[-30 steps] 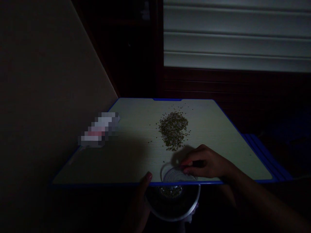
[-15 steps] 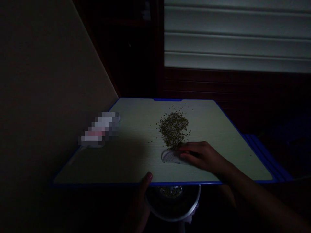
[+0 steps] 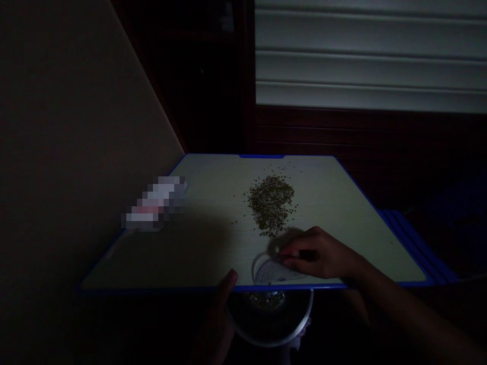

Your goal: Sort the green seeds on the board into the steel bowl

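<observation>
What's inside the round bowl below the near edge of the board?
A patch of small dark seeds lies inside the round bowl. The blue-edged board covers the bowl's far part, so whatever lies beneath it cannot be seen, and the rest of the interior is too dark to make out.

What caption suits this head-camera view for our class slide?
Right hand on a white sheet beside seeds on a blue-edged board, left hand by a bowl below.

Two hands [image 3: 319, 256] [image 3: 218, 309], one steel bowl [image 3: 274, 340], one seed pile [image 3: 271, 205], one board [image 3: 335, 203]
</observation>
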A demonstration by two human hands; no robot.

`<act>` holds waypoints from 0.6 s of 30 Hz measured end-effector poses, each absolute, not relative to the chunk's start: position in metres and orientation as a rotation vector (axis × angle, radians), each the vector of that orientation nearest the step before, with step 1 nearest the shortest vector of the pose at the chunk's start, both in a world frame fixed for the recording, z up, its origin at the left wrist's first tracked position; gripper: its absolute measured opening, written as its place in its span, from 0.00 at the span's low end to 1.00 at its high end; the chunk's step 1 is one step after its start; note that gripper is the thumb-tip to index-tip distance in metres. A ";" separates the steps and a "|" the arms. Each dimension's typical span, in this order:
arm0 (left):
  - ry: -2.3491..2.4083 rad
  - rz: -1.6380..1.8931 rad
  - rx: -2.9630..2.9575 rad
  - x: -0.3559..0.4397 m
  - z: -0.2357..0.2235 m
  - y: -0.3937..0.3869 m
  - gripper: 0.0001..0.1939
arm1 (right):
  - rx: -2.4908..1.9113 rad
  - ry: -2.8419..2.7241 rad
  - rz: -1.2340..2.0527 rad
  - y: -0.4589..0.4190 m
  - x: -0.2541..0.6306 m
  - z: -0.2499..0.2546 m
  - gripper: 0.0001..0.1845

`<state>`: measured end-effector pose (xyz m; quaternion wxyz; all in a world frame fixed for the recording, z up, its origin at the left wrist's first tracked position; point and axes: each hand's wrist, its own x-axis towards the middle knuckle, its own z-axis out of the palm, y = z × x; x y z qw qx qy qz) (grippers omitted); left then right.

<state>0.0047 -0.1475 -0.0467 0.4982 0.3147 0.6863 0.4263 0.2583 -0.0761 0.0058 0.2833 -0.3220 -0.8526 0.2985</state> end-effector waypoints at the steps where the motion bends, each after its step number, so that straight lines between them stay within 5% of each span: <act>1: 1.677 1.029 0.771 0.004 -0.049 -0.147 0.14 | -0.872 -2.278 0.817 -0.077 0.259 0.005 0.10; 10: 1.656 1.033 0.775 0.004 -0.057 -0.148 0.16 | -0.860 -2.254 0.967 -0.079 0.259 0.008 0.08; 18: 1.623 1.040 0.752 0.006 -0.044 -0.148 0.15 | -1.298 -1.864 0.520 -0.075 0.262 0.009 0.07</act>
